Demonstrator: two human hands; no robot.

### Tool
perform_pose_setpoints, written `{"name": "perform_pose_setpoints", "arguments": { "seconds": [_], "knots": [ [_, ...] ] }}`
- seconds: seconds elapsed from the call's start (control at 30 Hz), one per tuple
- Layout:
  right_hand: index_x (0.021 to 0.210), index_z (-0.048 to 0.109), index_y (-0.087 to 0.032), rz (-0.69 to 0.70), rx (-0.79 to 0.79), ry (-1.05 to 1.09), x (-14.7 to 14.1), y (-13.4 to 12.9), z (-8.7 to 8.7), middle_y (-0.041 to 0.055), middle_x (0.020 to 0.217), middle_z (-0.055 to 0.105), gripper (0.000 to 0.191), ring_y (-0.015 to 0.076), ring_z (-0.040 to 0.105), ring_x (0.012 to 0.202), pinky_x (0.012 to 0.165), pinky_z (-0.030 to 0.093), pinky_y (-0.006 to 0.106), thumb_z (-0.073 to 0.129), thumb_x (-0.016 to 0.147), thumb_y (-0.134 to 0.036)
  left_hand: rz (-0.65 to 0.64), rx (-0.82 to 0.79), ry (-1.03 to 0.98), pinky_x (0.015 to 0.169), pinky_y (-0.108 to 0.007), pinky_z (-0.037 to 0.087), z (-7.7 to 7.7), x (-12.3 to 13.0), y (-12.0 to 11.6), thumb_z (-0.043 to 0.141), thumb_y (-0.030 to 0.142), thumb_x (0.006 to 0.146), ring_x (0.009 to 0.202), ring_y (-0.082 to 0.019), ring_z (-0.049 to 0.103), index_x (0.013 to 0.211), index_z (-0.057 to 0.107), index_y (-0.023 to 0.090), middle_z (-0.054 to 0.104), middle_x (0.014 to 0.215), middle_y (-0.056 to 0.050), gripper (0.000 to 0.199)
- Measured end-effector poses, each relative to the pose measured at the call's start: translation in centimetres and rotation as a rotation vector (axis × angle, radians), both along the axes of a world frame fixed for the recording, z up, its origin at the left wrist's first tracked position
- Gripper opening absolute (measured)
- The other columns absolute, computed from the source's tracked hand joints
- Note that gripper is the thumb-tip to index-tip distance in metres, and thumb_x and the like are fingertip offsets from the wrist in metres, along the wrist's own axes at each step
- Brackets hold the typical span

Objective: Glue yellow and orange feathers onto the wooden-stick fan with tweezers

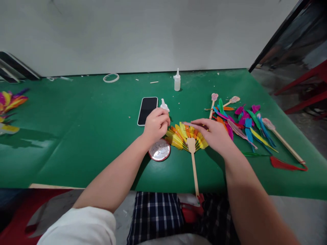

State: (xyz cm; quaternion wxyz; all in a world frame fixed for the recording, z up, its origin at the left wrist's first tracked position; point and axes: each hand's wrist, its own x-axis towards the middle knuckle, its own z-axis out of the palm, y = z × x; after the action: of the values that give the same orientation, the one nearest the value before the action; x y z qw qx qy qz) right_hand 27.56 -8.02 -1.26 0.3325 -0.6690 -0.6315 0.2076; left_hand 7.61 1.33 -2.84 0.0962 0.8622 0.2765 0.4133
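Note:
My left hand (156,125) is closed round a small white glue bottle (164,105), whose nozzle pokes up past the fingers; the rest of it is hidden. Below that hand lies a round shiny lid (159,150) with a red rim and whitish residue. To its right is a hand fan of yellow and orange feathers (178,134) with a pale wooden handle (194,172) pointing towards me. Over the fan's upper right edge, my right hand (213,134) pinches what looks like a pale purplish feather (188,124).
A phone (148,110) lies behind my left hand, and a second glue bottle (177,81) stands near the wall. Loose coloured feathers (245,124) and wooden handles (283,139) spread at right. A tape ring (111,78) and more bright feathers (10,102) are at left.

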Motion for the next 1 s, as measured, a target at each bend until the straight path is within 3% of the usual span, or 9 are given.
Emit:
{"name": "perform_pose_setpoints", "arguments": {
  "seconds": [0.13, 0.23, 0.37, 0.43, 0.57, 0.63, 0.7, 0.83, 1.0],
  "knots": [
    [0.11, 0.061, -0.024, -0.035, 0.004, 0.07, 0.0, -0.3, 0.7, 0.0012, 0.078, 0.066, 0.027, 0.015, 0.06, 0.068, 0.06, 0.045, 0.027, 0.046, 0.087, -0.024, 0.156, -0.082, -0.343, 0.057, -0.025, 0.04, -0.3, -0.3, 0.5, 0.04, 0.006, 0.07, 0.062, -0.01, 0.047, 0.063, 0.047, 0.017, 0.049, 0.067, -0.001, 0.016],
    [0.117, 0.054, -0.028, -0.009, 0.011, 0.195, -0.1, -0.3, 0.9, -0.0025, 0.068, 0.059, 0.032, 0.0119, 0.055, 0.057, 0.053, 0.042, 0.024, 0.045, 0.087, -0.025, 0.191, -0.215, -0.509, 0.05, -0.021, 0.036, -1.0, -0.3, 1.4, 0.04, 0.012, 0.077, 0.054, -0.007, 0.043, 0.077, 0.042, 0.019, 0.044, 0.068, 0.002, 0.008],
    [0.108, 0.057, -0.027, 0.009, -0.01, 0.502, -0.3, -0.3, 0.9, -0.0049, 0.062, 0.058, 0.025, 0.0057, 0.042, 0.036, 0.038, 0.034, 0.021, 0.044, 0.087, -0.029, 0.23, -0.279, -0.582, 0.057, -0.023, 0.041, -1.5, -0.1, 2.3, 0.04, 0.025, 0.086, 0.06, -0.008, 0.046, 0.094, 0.039, 0.021, 0.043, 0.074, 0.0, 0.009],
    [0.097, 0.061, -0.024, -0.014, -0.027, 0.642, -0.4, -0.4, 1.2, -0.0035, 0.06, 0.06, 0.019, 0.0057, 0.045, 0.035, 0.035, 0.033, 0.02, 0.048, 0.085, -0.028, 0.244, -0.3, -0.585, 0.065, -0.026, 0.044, -1.5, -0.1, 2.5, 0.04, 0.03, 0.088, 0.069, -0.011, 0.05, 0.102, 0.039, 0.021, 0.046, 0.078, -0.001, 0.016],
    [0.096, 0.064, -0.022, -0.013, -0.06, 0.81, -1.1, -0.7, 1.9, 0.0026, 0.076, 0.07, 0.02, 0.013, 0.065, 0.06, 0.044, 0.047, 0.022, 0.057, 0.08, -0.031, 0.227, -0.411, -0.561, 0.076, -0.03, 0.044, -1.5, 0.0, 2.6, 0.039, 0.037, 0.089, 0.086, -0.015, 0.055, 0.112, 0.039, 0.023, 0.052, 0.09, -0.005, 0.027],
    [0.1, 0.065, -0.023, 0.023, -0.053, 0.831, -1.8, -0.9, 2.2, 0.0042, 0.087, 0.071, 0.025, 0.0171, 0.069, 0.075, 0.053, 0.053, 0.025, 0.062, 0.078, -0.033, 0.168, -0.459, -0.536, 0.082, -0.032, 0.044, -1.6, 0.2, 2.6, 0.035, 0.042, 0.091, 0.095, -0.016, 0.055, 0.116, 0.038, 0.023, 0.054, 0.099, -0.007, 0.032],
    [0.098, 0.066, -0.023, 0.016, -0.014, 0.809, -2.6, -1.0, 2.3, 0.004, 0.085, 0.072, 0.024, 0.0182, 0.069, 0.078, 0.059, 0.055, 0.028, 0.065, 0.076, -0.032, 0.094, -0.501, -0.501, 0.087, -0.033, 0.043, -1.7, 0.4, 2.5, 0.032, 0.048, 0.091, 0.103, -0.017, 0.054, 0.122, 0.036, 0.023, 0.054, 0.108, -0.009, 0.04],
    [0.084, 0.069, -0.021, 0.009, 0.015, 0.656, -4.3, -1.0, 1.7, 0.0021, 0.068, 0.069, 0.015, 0.0157, 0.065, 0.063, 0.057, 0.052, 0.029, 0.062, 0.079, -0.034, -0.007, -0.585, -0.485, 0.092, -0.037, 0.041, -1.9, 0.8, 2.5, 0.034, 0.059, 0.086, 0.109, -0.02, 0.053, 0.129, 0.034, 0.023, 0.054, 0.116, -0.01, 0.056],
    [0.096, 0.07, -0.025, 0.262, 0.039, 0.355, -5.9, -1.1, 1.0, 0.0031, 0.094, 0.068, 0.018, 0.0159, 0.062, 0.09, 0.083, 0.048, 0.032, 0.056, 0.084, -0.027, -0.051, -0.699, -0.562, 0.096, -0.041, 0.04, -1.8, 0.9, 2.5, 0.036, 0.064, 0.083, 0.115, -0.023, 0.051, 0.13, 0.037, 0.021, 0.056, 0.117, -0.011, 0.064]
  ]
}}
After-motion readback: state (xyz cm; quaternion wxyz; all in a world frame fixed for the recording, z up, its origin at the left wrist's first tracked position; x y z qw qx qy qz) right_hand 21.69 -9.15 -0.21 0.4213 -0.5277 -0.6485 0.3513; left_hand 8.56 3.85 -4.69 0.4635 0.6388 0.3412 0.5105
